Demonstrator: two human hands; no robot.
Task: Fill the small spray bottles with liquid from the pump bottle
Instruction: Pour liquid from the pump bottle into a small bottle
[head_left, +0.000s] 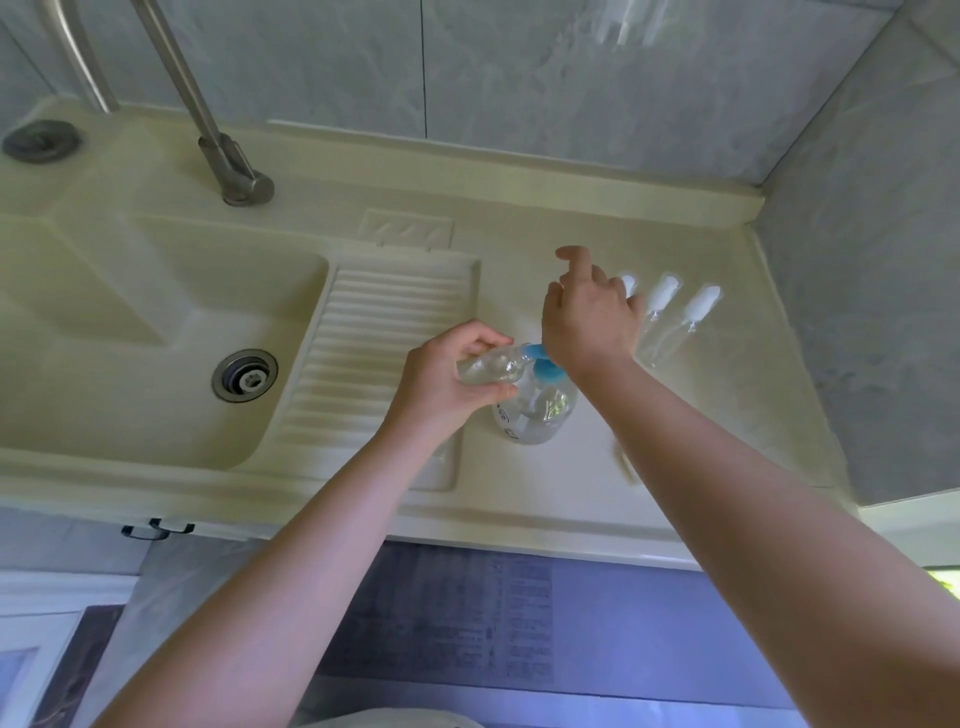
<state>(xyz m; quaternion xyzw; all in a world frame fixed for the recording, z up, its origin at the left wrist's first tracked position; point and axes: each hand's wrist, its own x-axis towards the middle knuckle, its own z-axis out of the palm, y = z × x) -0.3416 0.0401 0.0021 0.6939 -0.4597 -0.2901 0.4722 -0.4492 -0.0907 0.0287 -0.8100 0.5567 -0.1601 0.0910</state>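
Head view looks down on a cream moulded countertop (519, 218) with a raised lip along the back and right side, where it meets grey marbled wall tiles (571, 78). Its front edge runs just beyond the person's forearms, and bare counter lies open between the bottles and that edge.

Left of centre sits a sunken sink basin (130, 332) with a round metal drain (244, 382), and a ribbed draining slope (374, 343) runs along its right side. A brushed metal tap (218, 150) rises behind the basin.

Standing on the counter just right of the ribs is a clear round pump bottle with a blue pump head (540, 405). The left hand (447, 379) grips a small clear spray bottle (488, 366), tilted with its mouth against the blue spout. The right hand (587, 322) rests over the pump head with its fingers loosely spread, forefinger lifted, holding nothing.

Behind the right hand, three more small clear spray bottles with white tops (670, 322) lie side by side, near the right-hand lip.
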